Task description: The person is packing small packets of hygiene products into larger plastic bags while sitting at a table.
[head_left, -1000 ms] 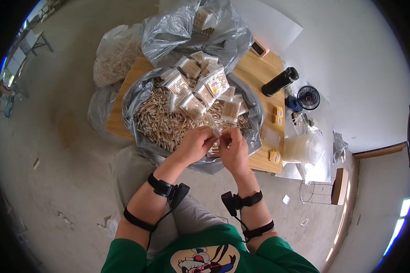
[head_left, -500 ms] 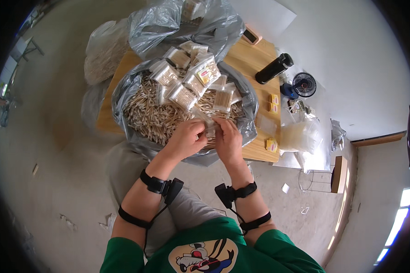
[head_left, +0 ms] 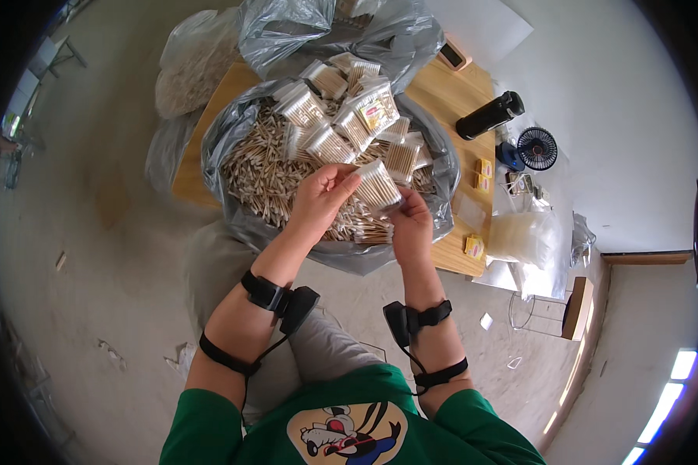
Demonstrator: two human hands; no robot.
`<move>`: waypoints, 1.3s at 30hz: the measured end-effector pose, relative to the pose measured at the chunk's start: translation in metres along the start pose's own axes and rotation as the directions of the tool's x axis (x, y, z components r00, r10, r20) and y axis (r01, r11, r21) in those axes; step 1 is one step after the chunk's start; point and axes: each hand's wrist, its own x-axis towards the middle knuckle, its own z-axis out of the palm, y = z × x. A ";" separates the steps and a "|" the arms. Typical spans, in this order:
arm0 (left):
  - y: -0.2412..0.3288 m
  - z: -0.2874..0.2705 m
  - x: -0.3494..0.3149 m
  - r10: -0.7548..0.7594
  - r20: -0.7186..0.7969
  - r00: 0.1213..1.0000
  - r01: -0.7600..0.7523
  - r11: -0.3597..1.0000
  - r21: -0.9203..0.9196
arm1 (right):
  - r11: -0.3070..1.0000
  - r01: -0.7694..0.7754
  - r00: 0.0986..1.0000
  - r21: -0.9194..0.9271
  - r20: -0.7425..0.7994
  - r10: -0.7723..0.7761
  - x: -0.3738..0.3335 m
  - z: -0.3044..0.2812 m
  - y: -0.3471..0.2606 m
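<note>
Between my two hands is a small clear bag of cotton swabs (head_left: 377, 188), tilted above the heap. My left hand (head_left: 319, 197) pinches its left edge between thumb and fingers. On the lower right corner, the fingers of my right hand (head_left: 412, 223) are closed. Beneath lies a large pile of loose cotton swabs (head_left: 267, 172) in a grey plastic bag (head_left: 214, 151) with its mouth spread wide. Several filled swab packets (head_left: 329, 145) rest on top of the pile, just beyond my hands; one shows a yellow and red label (head_left: 375, 116).
The wooden table (head_left: 473, 155) carries a black thermos (head_left: 490, 115), small yellow boxes (head_left: 474, 246) and a device with a dark screen (head_left: 454, 54). To the right are a small black fan (head_left: 537, 149), a stack of clear bags (head_left: 520, 236) and a stool (head_left: 577, 308). Another filled sack (head_left: 195, 77) stands left.
Both hands have spread apart and the packet between them, bunched and mostly hidden before, now shows its row of swabs. The whole view has shifted slightly.
</note>
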 end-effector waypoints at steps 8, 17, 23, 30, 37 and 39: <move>-0.003 0.000 0.002 0.433 0.158 0.888 -0.423 0.629 0.653 | 0.817 0.254 0.967 -0.518 0.165 -0.196 0.005 0.016 -0.028; -0.001 0.000 0.007 0.361 0.103 0.927 -0.351 0.737 0.577 | 0.886 0.185 0.982 -0.425 0.048 -0.182 0.018 0.016 -0.020; -0.002 0.002 0.006 0.255 -0.034 0.966 -0.211 0.861 0.463 | 0.986 0.139 0.990 -0.094 0.032 -0.137 0.019 0.020 -0.016; -0.002 0.001 0.007 0.368 0.127 0.921 -0.363 0.695 0.620 | 0.946 0.169 0.985 -0.276 0.067 -0.156 0.026 0.024 -0.015; -0.014 -0.005 0.013 0.354 -0.099 0.930 -0.272 0.845 0.460 | 0.949 0.070 0.995 -0.307 0.089 -0.045 0.011 0.012 -0.014; -0.017 -0.005 0.013 0.307 -0.155 0.939 -0.240 0.907 0.345 | 0.991 -0.024 0.999 -0.134 0.039 0.029 -0.003 0.018 -0.005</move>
